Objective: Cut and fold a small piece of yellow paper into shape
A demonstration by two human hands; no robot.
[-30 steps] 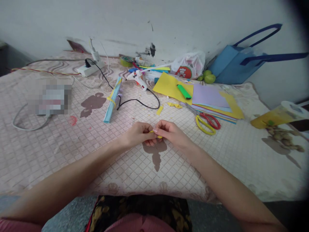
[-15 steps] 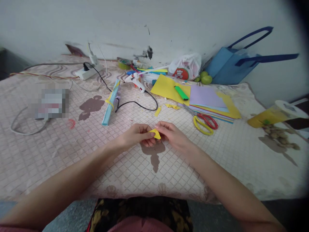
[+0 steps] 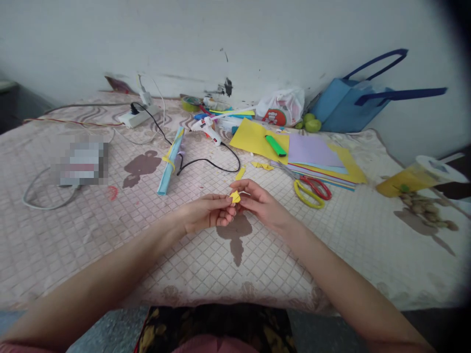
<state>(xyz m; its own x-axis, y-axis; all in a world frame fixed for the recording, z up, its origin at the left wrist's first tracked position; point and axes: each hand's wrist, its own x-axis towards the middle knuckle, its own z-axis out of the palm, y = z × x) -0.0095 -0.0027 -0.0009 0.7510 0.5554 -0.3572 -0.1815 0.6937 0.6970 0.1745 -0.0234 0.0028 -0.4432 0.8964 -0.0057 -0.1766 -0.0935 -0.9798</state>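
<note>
A small folded piece of yellow paper (image 3: 235, 197) is held between my two hands, above the patterned tablecloth (image 3: 206, 274). My left hand (image 3: 215, 210) pinches its left side between thumb and fingers. From the right, my right hand (image 3: 259, 201) has thumb and fingertips closed on the other side, with the index finger arched over the top. The fingers cover part of the paper's edges. Just beyond the hands lie a yellow paper strip (image 3: 240, 172) and some folded yellow scraps (image 3: 262, 166).
Scissors (image 3: 311, 191) lie to the right, near stacked coloured paper (image 3: 312, 149) and a green cutter (image 3: 275, 145). A white glue gun (image 3: 206, 128) with a black cord, a rolled blue paper (image 3: 171, 164) and a power strip (image 3: 138, 116) are farther off. A cup (image 3: 408, 179) stands at right.
The yellow paper has been turned and now looks more compact, with several points. My right index finger has lifted and arched over it. The view has shifted slightly.
</note>
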